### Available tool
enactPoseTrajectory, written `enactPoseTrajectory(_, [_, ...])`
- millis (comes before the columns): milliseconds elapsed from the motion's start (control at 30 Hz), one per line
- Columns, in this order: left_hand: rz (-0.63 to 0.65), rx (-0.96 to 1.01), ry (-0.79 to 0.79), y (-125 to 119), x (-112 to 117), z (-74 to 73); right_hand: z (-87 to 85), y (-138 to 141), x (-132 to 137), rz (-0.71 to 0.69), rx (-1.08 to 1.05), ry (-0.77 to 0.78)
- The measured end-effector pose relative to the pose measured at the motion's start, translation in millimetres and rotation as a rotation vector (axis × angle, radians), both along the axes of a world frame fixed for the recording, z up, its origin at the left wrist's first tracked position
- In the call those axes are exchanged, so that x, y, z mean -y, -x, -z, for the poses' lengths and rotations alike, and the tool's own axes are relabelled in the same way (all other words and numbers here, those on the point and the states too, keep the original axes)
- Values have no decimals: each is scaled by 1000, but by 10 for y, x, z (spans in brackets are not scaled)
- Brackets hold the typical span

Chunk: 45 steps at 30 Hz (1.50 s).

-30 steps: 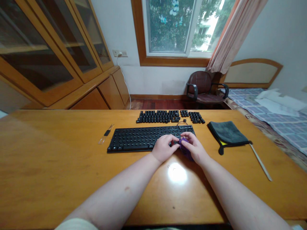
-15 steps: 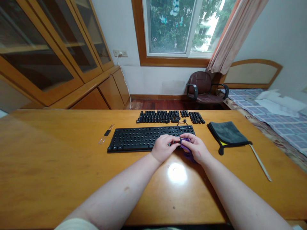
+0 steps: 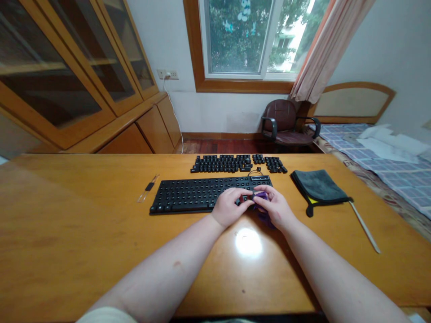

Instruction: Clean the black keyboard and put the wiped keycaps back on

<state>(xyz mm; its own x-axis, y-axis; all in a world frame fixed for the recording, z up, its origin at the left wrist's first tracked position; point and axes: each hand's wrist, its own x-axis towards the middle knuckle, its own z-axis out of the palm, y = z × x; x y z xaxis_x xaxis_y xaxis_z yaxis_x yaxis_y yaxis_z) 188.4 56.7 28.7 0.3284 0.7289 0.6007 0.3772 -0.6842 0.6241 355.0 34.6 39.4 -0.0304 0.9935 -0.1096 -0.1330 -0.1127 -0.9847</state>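
My left hand (image 3: 230,206) pinches a small black keycap (image 3: 253,196) between thumb and fingertips; the fingers partly hide it. Facing it, my right hand (image 3: 274,207) is closed on a bunched purple cloth (image 3: 266,218), pressed up against the keycap. Both hands are over the lower right part of a black keyboard (image 3: 191,195). Most of the keyboard's caps are off, with the switches bare, though a few caps and the space bar sit along its bottom row. The hands cover the keyboard's lower right corner.
Loose black keycaps (image 3: 220,164) lie in rows behind the keyboard. A wire keycap puller (image 3: 150,186) rests to the left. On the right are a folded grey cloth (image 3: 319,186) and a thin pale stick (image 3: 365,228). All lie on a wooden desk (image 3: 84,233).
The fingers of both hands have shifted slightly around the keycap and the purple cloth. The keyboard and the loose keycaps stay in place.
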Motion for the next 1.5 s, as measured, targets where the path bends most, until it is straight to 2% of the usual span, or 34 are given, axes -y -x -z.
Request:
enactPoseTrajectory(200, [70,-16,21,6,-51,1,-3,-29,-46,12,76,-82])
enactPoseTrajectory(400, [37,-15,81,-1,-48,-2,36,-6,-37,-15,-18,40])
enactPoseTrajectory(567, [12,-47,29,3,-34,32,27,44,-14,-17,-101,114])
enactPoseTrajectory(700, [1,-20,13,8,-38,32,4,69,-1,-16,-112,93])
enactPoseTrajectory(900, [-14,83,93,-15,-36,6,32,46,-24,-12,-175,114])
enactPoseTrajectory(1133, [7,2,106,-20,-16,-9,19,49,-21,32,-211,130])
enactPoseTrajectory(1300, [-7,33,136,-27,5,-42,2,24,-28,16,-205,139])
enactPoseTrajectory(1500, [68,79,95,-23,23,-41,-9,25,-16,-34,-236,176])
